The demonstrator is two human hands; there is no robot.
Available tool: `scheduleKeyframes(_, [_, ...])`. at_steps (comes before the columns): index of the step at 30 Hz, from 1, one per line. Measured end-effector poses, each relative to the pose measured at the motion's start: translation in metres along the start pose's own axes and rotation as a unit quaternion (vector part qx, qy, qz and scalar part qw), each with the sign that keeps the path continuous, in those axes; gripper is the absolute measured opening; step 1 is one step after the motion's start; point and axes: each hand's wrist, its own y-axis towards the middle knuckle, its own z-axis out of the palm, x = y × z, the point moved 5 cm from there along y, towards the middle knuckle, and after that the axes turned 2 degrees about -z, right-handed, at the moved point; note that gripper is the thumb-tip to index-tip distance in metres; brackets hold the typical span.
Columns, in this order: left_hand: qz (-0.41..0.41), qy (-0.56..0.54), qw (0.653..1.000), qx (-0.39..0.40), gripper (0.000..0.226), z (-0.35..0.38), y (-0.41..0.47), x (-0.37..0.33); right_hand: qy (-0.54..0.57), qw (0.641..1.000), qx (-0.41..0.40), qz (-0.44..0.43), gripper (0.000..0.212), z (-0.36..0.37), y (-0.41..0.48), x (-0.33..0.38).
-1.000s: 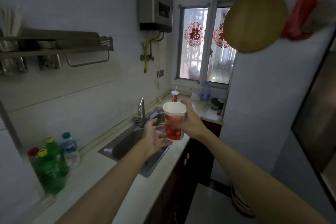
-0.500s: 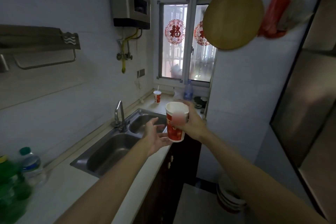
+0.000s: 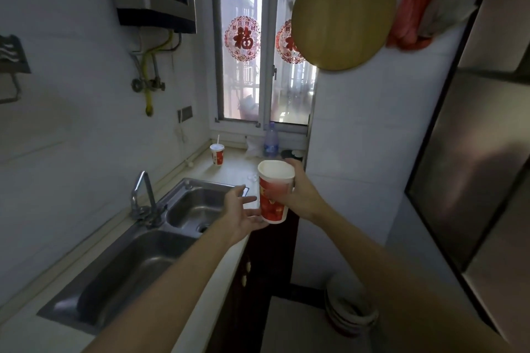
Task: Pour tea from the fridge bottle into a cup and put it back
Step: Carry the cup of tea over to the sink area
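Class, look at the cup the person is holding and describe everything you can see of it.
The cup is a tall paper-looking cup, white at the rim and base with a red printed band around its body. It is upright, held in the air at the counter's edge by the sink. The right hand grips its side; the left hand, open, sits at its lower side. Its contents cannot be seen.

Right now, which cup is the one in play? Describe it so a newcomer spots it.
Start at the double sink; just right of it, above the counter edge, the right hand holds a red-and-white paper cup upright. Unlike the smaller cup by the window, it has no straw.
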Motion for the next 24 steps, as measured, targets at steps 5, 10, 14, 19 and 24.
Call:
scheduleKeyframes(5, [-0.016, 0.005, 1.000, 0.018, 0.055, 0.010, 0.044, -0.024, -0.018, 1.000, -0.008, 0.015, 0.081, -0.006, 0.043, -0.017])
scheduleKeyframes(10, [-0.033, 0.002, 0.999, 0.026, 0.054, 0.020, 0.082, -0.045, -0.021, 1.000, -0.006, 0.017, 0.080, -0.011, 0.082, -0.028])
scheduleKeyframes(14, [-0.037, -0.004, 0.999, 0.030, 0.057, 0.026, 0.108, -0.055, -0.031, 0.999, -0.014, 0.020, 0.078, -0.015, 0.104, -0.038])
scheduleKeyframes(19, [-0.042, -0.003, 0.999, 0.029, 0.058, 0.036, 0.132, -0.060, -0.034, 0.999, -0.019, 0.028, 0.078, -0.024, 0.123, -0.051])
scheduleKeyframes(24, [-0.041, -0.009, 0.999, 0.032, 0.058, 0.050, 0.155, -0.062, -0.036, 0.999, -0.016, 0.028, 0.065, -0.036, 0.143, -0.064])
